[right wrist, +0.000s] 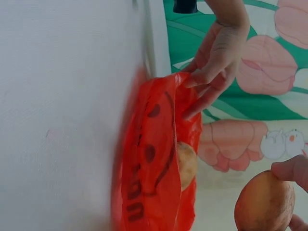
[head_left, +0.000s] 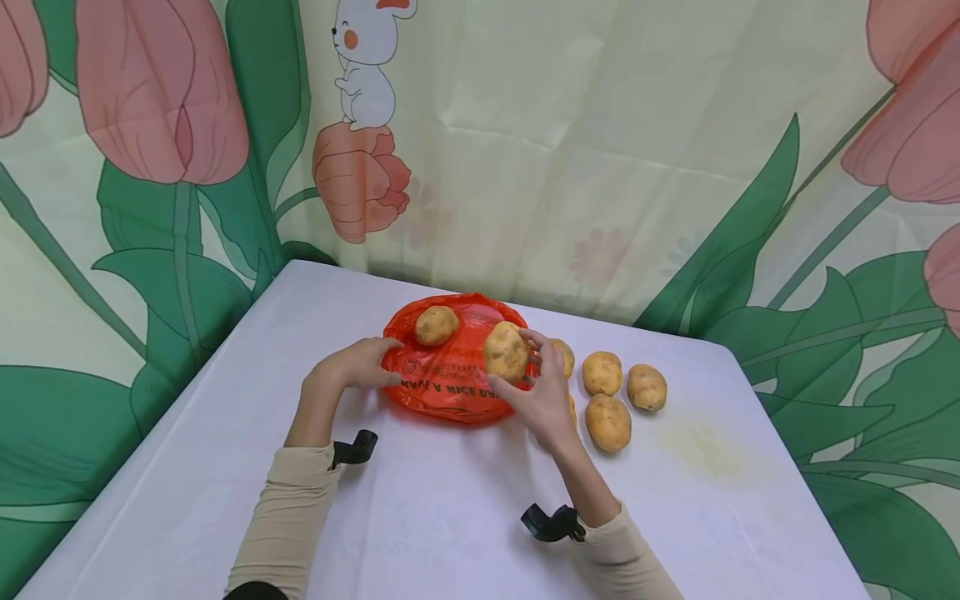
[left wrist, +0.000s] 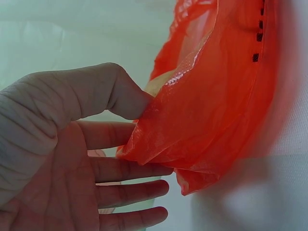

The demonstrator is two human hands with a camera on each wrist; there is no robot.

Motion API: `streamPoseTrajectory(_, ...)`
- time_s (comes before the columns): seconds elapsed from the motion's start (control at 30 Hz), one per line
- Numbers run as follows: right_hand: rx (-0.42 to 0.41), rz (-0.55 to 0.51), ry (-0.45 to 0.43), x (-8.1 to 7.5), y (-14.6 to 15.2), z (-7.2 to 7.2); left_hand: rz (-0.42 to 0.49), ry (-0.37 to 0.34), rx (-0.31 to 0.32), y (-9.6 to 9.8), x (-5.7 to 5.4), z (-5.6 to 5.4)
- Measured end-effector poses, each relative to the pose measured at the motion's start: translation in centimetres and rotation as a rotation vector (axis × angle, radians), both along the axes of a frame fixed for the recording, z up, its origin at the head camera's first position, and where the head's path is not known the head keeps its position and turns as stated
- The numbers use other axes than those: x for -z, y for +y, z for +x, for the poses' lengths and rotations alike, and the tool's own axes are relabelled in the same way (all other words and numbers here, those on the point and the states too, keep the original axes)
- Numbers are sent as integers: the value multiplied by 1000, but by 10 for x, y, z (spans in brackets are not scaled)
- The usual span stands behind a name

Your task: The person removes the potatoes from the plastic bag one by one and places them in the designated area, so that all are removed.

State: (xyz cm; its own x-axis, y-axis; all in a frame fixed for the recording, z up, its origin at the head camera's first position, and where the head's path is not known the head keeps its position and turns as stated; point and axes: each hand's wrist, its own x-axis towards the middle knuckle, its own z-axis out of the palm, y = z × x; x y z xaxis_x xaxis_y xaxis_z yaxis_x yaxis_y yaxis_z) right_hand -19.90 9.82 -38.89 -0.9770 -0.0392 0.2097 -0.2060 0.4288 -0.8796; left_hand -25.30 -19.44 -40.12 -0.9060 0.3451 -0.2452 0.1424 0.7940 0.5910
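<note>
Potato [head_left: 506, 353], centre of frame, grasped by your right hand [head_left: 546, 398]; your left hand [head_left: 357, 364], left of centre, pinching the bag [head_left: 463, 348]; hold it wide, lower potato gently.

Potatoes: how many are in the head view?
7: one potato in the red bag, one in the right hand, five on the table to the bag's right, two of them partly behind that hand. More may be hidden.
</note>
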Motion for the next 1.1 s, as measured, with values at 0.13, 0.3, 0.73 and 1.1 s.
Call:
streamPoseTrajectory(0.13,-4,17,27,-2,9,2,-4,-1,1,0,1,-1)
streamPoseTrajectory(0.3,40,28,15,-1,20,5,-3,4,6,0,2,-1)
streamPoseTrajectory(0.73,104,35,-19,-2,48,11,1,6,6,1,1,-1)
streamPoseTrajectory(1.1,166,85,-12,-5,71,16,12,1,5,0,-1,3)
